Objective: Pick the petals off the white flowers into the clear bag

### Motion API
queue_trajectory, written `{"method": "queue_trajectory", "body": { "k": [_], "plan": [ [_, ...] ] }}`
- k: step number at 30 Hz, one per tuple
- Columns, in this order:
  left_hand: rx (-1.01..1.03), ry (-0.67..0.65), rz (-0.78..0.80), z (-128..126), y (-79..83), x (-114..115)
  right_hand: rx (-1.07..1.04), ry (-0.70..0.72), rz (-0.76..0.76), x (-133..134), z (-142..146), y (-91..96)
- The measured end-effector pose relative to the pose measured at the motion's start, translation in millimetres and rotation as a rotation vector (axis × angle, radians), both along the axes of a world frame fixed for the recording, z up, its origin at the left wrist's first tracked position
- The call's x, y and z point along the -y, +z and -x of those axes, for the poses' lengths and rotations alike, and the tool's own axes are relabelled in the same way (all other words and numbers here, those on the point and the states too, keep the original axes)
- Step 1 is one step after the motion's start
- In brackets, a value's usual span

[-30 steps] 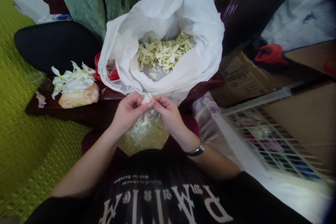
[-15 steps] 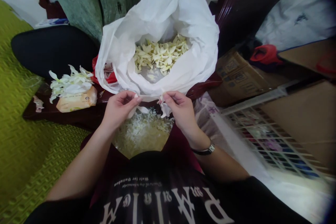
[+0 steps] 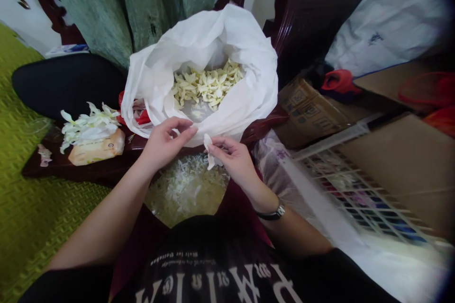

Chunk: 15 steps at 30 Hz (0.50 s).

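Observation:
My right hand (image 3: 229,154) pinches a white flower (image 3: 209,151) between thumb and fingers, just in front of a white plastic bag (image 3: 259,94). Close by on the left, my left hand (image 3: 168,139) is open, thumb and fingers a little apart with nothing seen between them, near the bag's front rim. Pale yellow-white flowers (image 3: 216,85) lie inside the bag. Below my hands, between my knees, a round container holds a heap of thin white flower bits (image 3: 188,182); its rim is partly hidden by my arms.
On the dark wooden bench (image 3: 39,170), white flowers (image 3: 88,120) rest on an orange tissue pack (image 3: 97,147) at the left. A black cushion (image 3: 67,83) lies behind them. To the right are a cardboard box (image 3: 309,109), a white rack (image 3: 355,199) and a red thing (image 3: 337,80).
My left hand has let go of the white piece below its fingers, and its fingertips have parted. My right hand still pinches a flower, now turned upright. The view has shifted slightly.

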<state>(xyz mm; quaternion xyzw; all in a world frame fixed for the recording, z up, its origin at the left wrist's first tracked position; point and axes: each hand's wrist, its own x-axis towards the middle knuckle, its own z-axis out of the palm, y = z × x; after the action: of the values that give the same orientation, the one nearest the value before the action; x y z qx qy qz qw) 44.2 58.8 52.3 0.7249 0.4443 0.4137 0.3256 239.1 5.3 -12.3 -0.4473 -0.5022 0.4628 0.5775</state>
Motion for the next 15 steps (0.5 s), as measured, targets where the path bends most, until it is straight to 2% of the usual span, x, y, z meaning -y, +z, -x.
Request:
{"method": "queue_trajectory", "body": {
  "k": [3, 5, 7, 9, 12, 15],
  "plan": [
    [-0.154, 0.034, -0.176, -7.4, 11.2, -39.9, 0.068, 0.033, 0.000, -1.2, -2.2, -6.6],
    [-0.385, 0.063, -0.226, -15.6, 20.8, -73.7, 0.073, 0.042, 0.009, -2.5, -2.5, -11.7],
    [-0.714, 0.089, -0.186, -26.9, 29.0, -106.6, 0.089, 0.054, 0.014, -2.2, -2.1, -15.5],
    [-0.946, 0.100, -0.116, -39.7, 32.1, -133.8, 0.128, 0.083, 0.019, 0.2, -1.4, -18.2],
    [-1.067, 0.098, -0.036, -54.9, 23.8, -160.8, 0.208, 0.152, 0.036, 5.7, 0.8, -24.7],
    [-1.134, 0.071, 0.011, -59.8, 6.5, -174.1, 0.287, 0.188, 0.066, 8.1, 4.5, -39.9]
  ]
}}
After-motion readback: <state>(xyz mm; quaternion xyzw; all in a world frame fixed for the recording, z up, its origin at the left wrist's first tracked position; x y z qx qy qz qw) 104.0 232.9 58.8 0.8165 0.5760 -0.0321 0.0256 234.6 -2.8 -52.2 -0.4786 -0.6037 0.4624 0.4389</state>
